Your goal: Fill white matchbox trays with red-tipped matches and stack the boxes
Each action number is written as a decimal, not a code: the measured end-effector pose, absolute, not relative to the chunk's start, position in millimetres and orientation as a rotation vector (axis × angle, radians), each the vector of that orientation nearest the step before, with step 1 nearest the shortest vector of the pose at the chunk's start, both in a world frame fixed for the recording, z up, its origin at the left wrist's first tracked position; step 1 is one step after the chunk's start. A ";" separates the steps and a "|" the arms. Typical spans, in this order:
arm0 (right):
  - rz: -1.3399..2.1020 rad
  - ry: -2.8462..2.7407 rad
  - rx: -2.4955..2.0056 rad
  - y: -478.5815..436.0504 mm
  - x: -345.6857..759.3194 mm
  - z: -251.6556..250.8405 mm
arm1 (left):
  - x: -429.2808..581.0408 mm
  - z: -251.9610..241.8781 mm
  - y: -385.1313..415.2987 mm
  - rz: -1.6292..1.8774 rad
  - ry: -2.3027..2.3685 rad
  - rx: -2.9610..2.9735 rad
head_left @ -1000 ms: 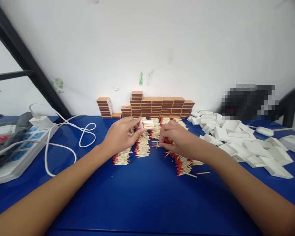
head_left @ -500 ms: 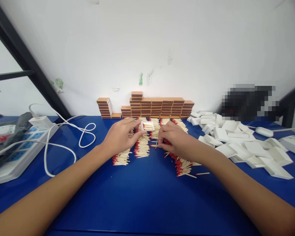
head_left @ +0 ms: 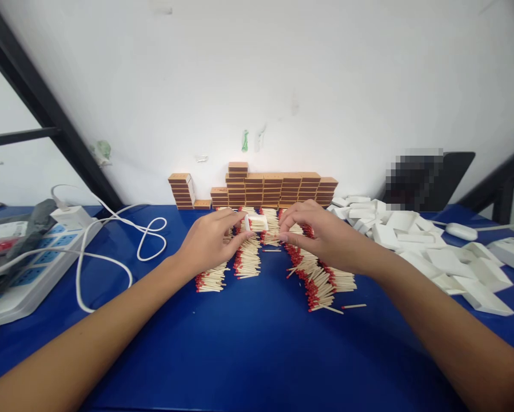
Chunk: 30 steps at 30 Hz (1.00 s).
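Note:
My left hand (head_left: 209,240) pinches a small white matchbox tray (head_left: 257,222) with a few matches in it, held over rows of red-tipped matches (head_left: 248,257) on the blue table (head_left: 248,343). Just right of the tray, my right hand (head_left: 321,232) is raised with its fingers pinched on a small bundle of matches (head_left: 274,236). More matches (head_left: 321,280) lie fanned out under that hand. One loose match (head_left: 353,306) rests apart at the lower right.
Stacked brown matchboxes (head_left: 274,189) line the wall behind. A heap of white empty trays (head_left: 419,246) covers the right side. A white power strip (head_left: 29,257) with looping cables (head_left: 123,240) sits at left, a white mouse (head_left: 460,230) at far right.
My right hand has lifted off the match pile and moved up toward the tray with matches pinched in its fingers. My left hand has kept the tray almost still.

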State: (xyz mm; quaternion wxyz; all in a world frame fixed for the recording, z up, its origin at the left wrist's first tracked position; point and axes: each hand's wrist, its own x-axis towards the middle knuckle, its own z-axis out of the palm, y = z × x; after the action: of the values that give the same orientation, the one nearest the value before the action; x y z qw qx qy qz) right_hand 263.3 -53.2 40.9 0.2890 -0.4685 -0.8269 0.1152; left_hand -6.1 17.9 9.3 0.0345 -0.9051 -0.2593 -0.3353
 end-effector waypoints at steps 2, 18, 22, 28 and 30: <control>0.262 -2.157 -1.261 -52.9 262.9 42.3 | -6.4 9.2 17.7 -1.025 -0.797 -2.786; -0.059 -2.129 -1.149 -44.5 260.0 28.7 | -4.5 10.6 13.6 -1.112 -0.714 -2.889; -0.085 -2.157 -1.126 -45.8 257.5 28.7 | -3.6 10.0 12.1 -1.168 -0.676 -2.880; -0.081 -2.192 -1.100 -50.5 249.2 29.1 | -1.2 10.0 8.3 -1.199 -0.618 -2.899; -0.076 -2.194 -1.089 -51.1 247.9 29.5 | -0.3 11.1 7.2 -1.194 -0.610 -2.907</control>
State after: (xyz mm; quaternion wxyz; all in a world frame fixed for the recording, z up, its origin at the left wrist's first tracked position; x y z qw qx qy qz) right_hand 247.9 -51.1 29.5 0.3387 -0.4183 -0.8423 -0.0292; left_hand -0.3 7.2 11.1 -0.0297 -0.9077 -0.1905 -0.3728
